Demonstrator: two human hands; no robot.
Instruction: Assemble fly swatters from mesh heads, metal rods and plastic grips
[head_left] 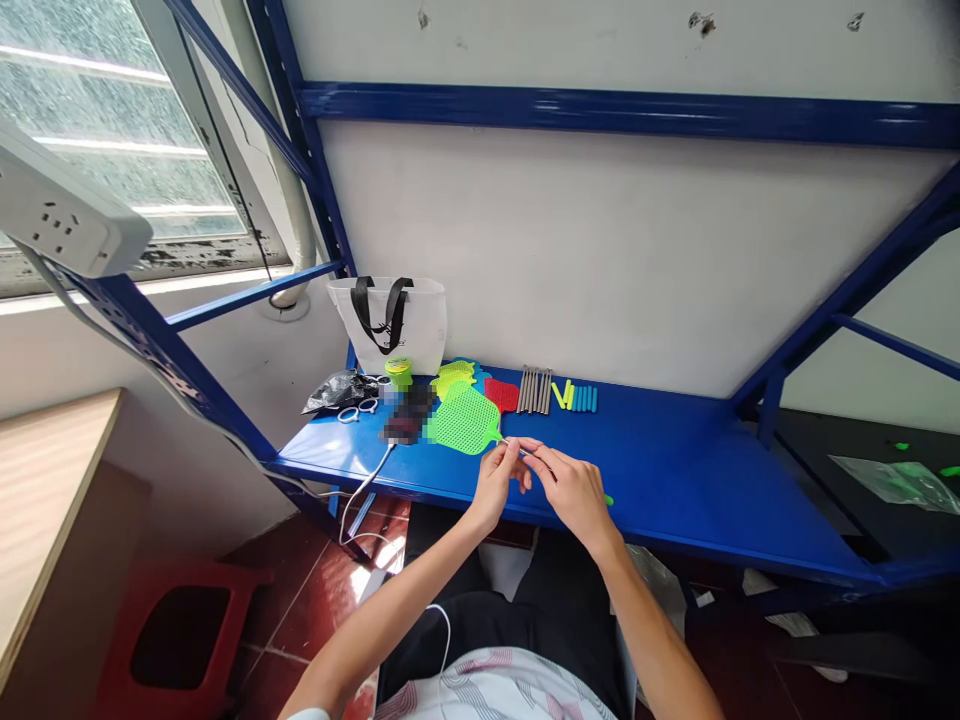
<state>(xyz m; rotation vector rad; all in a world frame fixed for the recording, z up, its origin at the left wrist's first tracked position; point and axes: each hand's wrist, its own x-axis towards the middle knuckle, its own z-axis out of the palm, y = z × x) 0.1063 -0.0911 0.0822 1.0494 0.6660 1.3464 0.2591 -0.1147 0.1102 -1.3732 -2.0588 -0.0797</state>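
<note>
The green swatter (466,420) is held over the front of the blue table (675,460), its head to the left. Its shaft is pinched in the grip of the left hand (495,480), close to the head, and in that of the right hand (568,490), farther along. Behind, metal rods (534,390), yellow tubes (568,395) and blue tubes (585,399) are lined up side by side.
</note>
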